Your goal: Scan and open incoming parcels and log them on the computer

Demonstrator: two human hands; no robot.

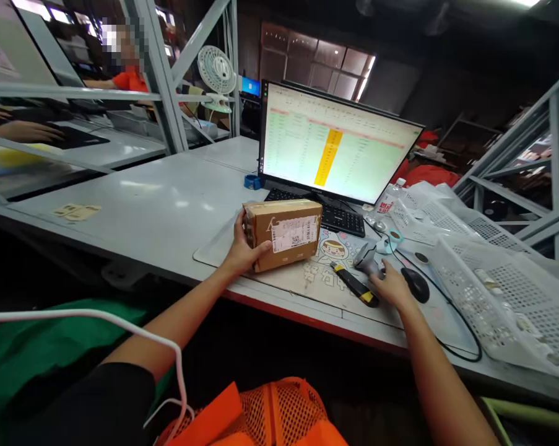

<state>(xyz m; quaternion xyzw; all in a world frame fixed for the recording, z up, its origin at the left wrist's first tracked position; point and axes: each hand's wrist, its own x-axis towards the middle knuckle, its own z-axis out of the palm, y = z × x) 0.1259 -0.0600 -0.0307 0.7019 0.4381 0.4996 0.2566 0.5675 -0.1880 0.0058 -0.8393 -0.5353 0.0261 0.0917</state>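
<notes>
The carton (281, 241) sits unopened, label (296, 233) out, in my left hand (246, 249); my right hand (391, 285) grips the barcode scanner (366, 256).

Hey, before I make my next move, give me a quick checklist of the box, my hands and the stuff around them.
1. Left hand on the box: ok, it grips the left end.
2. Label in sight: ok, it faces you, with your thumb near its lower left corner.
3. Right hand firmly on the scanner: cannot tell, the hand is at the handle but the grip is unclear.
4. Mat free of sharp tools: not ok, a yellow and black cutter lies beside your right hand.
5. Cutter blade drawn in: cannot tell, too small to see.
6. Monitor on: ok, it shows a spreadsheet with a yellow column.
</notes>
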